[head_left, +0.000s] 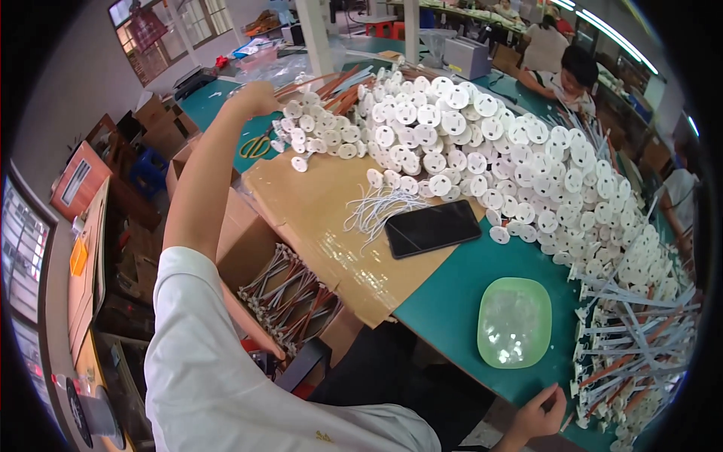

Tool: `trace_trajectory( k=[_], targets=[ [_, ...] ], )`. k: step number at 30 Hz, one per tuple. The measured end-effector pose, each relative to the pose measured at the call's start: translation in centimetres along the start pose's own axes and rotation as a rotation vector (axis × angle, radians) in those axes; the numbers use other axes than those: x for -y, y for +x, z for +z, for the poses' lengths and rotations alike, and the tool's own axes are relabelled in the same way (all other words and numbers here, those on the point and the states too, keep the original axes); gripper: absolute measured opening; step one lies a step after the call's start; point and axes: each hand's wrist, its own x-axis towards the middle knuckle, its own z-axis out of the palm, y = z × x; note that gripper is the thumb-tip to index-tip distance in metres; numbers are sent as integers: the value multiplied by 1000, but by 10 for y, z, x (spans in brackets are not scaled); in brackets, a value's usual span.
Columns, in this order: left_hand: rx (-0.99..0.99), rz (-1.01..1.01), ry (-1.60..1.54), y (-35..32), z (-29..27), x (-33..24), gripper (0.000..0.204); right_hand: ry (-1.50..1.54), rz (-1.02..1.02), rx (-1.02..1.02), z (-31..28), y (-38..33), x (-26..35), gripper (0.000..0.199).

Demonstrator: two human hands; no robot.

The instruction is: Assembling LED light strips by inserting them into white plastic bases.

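My left arm stretches to the far left of the table. My left hand [256, 99] is bent beside brown and grey strips [343, 92] and a cluster of white round-headed pieces [320, 129]; its fingertips are hidden. Near the table's front edge, my right hand [540, 414] is held with its fingers curled together. Whatever they hold, if anything, is too small to make out. Nearest to it are a light green bowl [488, 358] with small clear bits inside and a heap of strips with white ends [640, 346].
A large pile of white round-headed pieces [452, 124] covers the back and right. A dark phone [433, 228] and thin white cords [380, 211] lie on flat cardboard [301, 203]. Scissors [254, 146] lie far left. An open carton [256, 233] holds more strips. A person [568, 79] sits across.
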Motion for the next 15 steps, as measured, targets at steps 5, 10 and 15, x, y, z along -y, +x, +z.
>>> trace_trajectory(
  k=[5,10,15],
  targets=[
    [-175,626,665,126,50,72,29,-31,-57,32,-1,10,10,7],
    [-419,55,255,38,21,-27,54,-1,-149,83,5,30,21,3],
    [-599,447,-470,-130,75,-131,35,120,-44,17,-12,48,12,8]
  ],
)
